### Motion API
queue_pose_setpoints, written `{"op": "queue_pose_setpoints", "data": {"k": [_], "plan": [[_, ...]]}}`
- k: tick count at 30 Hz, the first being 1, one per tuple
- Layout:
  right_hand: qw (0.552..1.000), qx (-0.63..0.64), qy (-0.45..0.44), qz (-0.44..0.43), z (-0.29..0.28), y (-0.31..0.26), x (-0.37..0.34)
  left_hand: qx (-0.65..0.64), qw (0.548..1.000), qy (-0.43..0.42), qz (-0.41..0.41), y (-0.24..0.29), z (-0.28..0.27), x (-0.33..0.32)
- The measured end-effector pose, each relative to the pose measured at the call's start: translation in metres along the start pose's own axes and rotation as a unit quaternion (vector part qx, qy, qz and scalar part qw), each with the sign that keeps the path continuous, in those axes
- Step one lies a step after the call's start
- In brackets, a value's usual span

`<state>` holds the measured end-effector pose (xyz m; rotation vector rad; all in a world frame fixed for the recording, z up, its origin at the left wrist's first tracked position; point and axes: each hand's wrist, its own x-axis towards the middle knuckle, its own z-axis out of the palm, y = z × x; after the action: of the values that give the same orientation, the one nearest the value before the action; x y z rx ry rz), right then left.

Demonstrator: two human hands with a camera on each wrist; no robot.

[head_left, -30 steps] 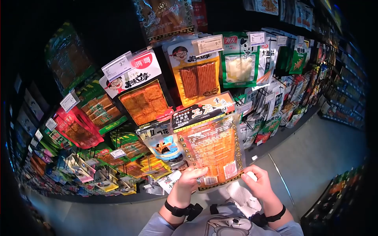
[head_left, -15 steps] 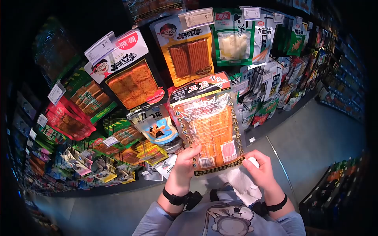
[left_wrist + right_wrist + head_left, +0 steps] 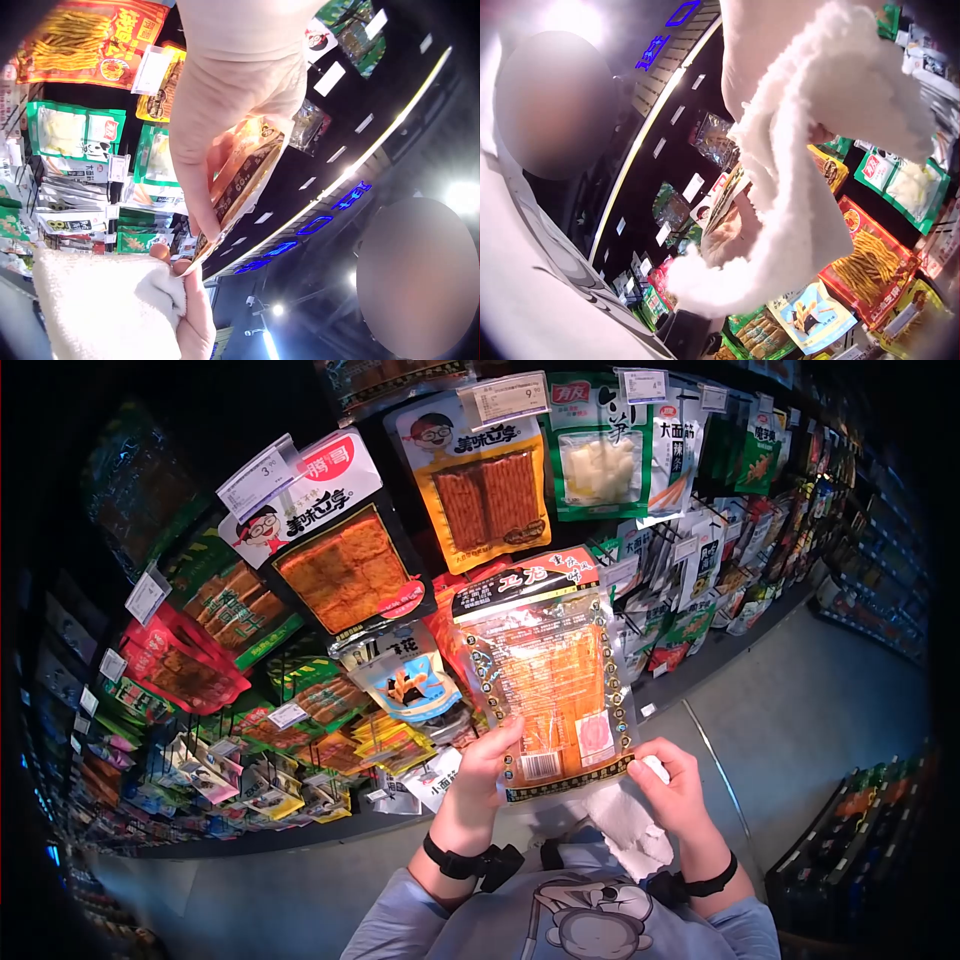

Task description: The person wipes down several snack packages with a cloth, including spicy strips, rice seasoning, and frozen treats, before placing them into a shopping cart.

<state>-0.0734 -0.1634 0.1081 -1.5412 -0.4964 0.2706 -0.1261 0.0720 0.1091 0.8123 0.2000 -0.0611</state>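
Note:
A clear snack packet (image 3: 555, 695) with orange strips and a black-and-red top band is held up in front of the body, tilted slightly. My left hand (image 3: 478, 775) grips its lower left edge, thumb on the near face. At the lower right corner my right hand (image 3: 672, 790) pinches it between thumb and fingers, and also holds a crumpled white cloth (image 3: 627, 830) that hangs below. In the left wrist view the left hand (image 3: 225, 112) wraps the packet's edge (image 3: 247, 180). The white cloth (image 3: 795, 187) covers much of the right hand in the right wrist view.
Hanging snack packets (image 3: 345, 570) with price tags fill the shelf ahead and to the left, including a yellow one (image 3: 480, 490) and a green one (image 3: 600, 460). Grey floor (image 3: 790, 710) lies to the right, beside a low dark rack (image 3: 850, 840) of goods.
The view has tilted down, so the shelf packets sit higher than a second ago. The held packet has shifted slightly right since half a second ago, with both hands still on it.

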Motion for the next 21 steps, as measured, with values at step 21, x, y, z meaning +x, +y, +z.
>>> {"op": "queue_pose_setpoints", "data": {"k": [21], "plan": [[0.971, -0.185, -0.047, -0.145, 0.034, -0.054, -0.009, 0.005, 0.989, -0.074, 0.126, -0.018, -0.003, 0.016]]}}
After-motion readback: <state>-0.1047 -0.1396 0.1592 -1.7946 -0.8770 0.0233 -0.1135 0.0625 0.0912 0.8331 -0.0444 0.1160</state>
